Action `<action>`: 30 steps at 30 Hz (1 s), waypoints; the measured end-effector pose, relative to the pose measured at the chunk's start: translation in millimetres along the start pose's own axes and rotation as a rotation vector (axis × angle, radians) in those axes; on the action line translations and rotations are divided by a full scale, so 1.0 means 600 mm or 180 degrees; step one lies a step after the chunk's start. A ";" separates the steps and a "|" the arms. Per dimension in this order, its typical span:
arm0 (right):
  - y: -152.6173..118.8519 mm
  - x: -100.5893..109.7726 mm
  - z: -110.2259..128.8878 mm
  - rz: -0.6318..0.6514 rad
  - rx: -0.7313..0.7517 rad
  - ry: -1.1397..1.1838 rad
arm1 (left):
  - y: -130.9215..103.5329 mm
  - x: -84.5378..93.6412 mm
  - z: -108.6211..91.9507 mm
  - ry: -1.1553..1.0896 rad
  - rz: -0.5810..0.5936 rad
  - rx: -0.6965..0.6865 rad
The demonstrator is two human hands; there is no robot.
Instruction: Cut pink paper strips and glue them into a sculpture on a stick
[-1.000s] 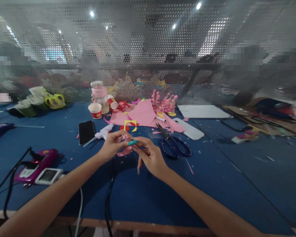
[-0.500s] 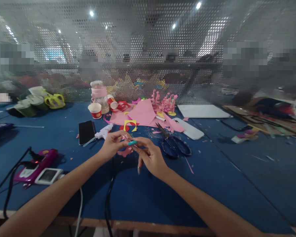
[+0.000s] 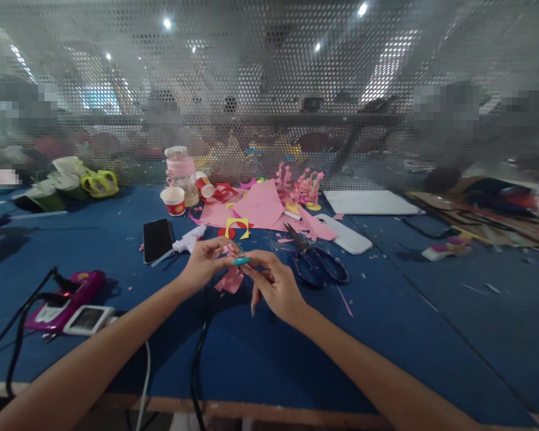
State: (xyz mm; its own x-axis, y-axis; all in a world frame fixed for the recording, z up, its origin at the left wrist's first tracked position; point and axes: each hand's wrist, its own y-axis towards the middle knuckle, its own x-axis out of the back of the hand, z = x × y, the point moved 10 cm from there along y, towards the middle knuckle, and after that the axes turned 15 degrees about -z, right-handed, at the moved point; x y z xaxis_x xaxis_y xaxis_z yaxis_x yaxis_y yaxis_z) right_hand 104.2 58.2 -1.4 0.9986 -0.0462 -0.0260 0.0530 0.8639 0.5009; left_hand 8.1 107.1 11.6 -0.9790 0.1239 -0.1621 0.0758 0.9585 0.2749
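Note:
Above the middle of the blue table, my left hand (image 3: 204, 263) and my right hand (image 3: 275, 286) meet at the fingertips. A pink paper strip (image 3: 230, 280) is pinched in my left fingers, its cut end hanging below them. My right thumb and index finger press together against the left fingertips; what lies between them is hidden. To the right of my right hand are big scissors (image 3: 317, 263) with dark blue handles, blades partly apart. A white glue gun (image 3: 190, 239) lies just beyond my left hand.
Beyond my hands are pink paper sheets (image 3: 258, 206), pink paper flower sprigs (image 3: 303, 187), a paper cup (image 3: 174, 202) and a bottle (image 3: 179, 173). A black phone (image 3: 157, 241) and purple power strip (image 3: 67, 302) with cables lie left. A white phone (image 3: 345, 234) lies right.
The hanging end of the pink strip has dropped lower and straightened; my hands barely shift. At the far left, a blue tool has moved away and part of another person's hand now shows.

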 end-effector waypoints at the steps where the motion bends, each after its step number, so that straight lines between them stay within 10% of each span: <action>1: 0.000 0.000 0.000 -0.0001 0.0007 -0.0001 | 0.000 0.000 0.001 0.0002 0.0007 -0.0001; 30: 0.000 0.001 0.003 -0.0010 0.0048 0.0013 | 0.004 0.004 -0.006 0.0073 0.0021 -0.0164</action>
State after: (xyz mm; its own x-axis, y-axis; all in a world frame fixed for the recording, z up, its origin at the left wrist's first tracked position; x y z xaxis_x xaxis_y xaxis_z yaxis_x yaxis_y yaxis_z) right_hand 105.0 57.2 -0.1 0.9984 -0.0468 -0.0310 0.0561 0.8560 0.5140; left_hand 5.0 108.9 15.2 -0.9826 0.1238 -0.1384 0.0731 0.9430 0.3246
